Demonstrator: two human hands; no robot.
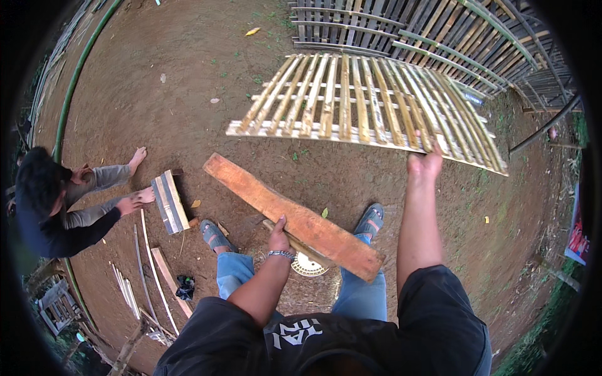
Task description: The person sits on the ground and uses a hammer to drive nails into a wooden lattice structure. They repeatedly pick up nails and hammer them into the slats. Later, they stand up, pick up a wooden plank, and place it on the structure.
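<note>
My left hand (279, 238), with a bracelet at the wrist, is closed around a long reddish-brown wooden plank (291, 216). The plank slants across my front, from far left to near right. Along its near side, at the same hand, lies a narrow brown stick (310, 252); whether my fingers grip it too is hard to tell. My right hand (425, 164) reaches forward, closed on the near edge of a bamboo slat panel (345, 100). That panel is tilted, its pale slats fixed across several strips. Part of my right fingers is hidden by its edge.
A person (47, 200) sits at the left, a hand by a small slatted wooden piece (169, 202). Thin bamboo strips (127, 291), a board (169, 279) and a black plastic bag (185, 287) lie near left. A bamboo fence (433, 34) stands far right. Below me is a pale perforated round seat (307, 267).
</note>
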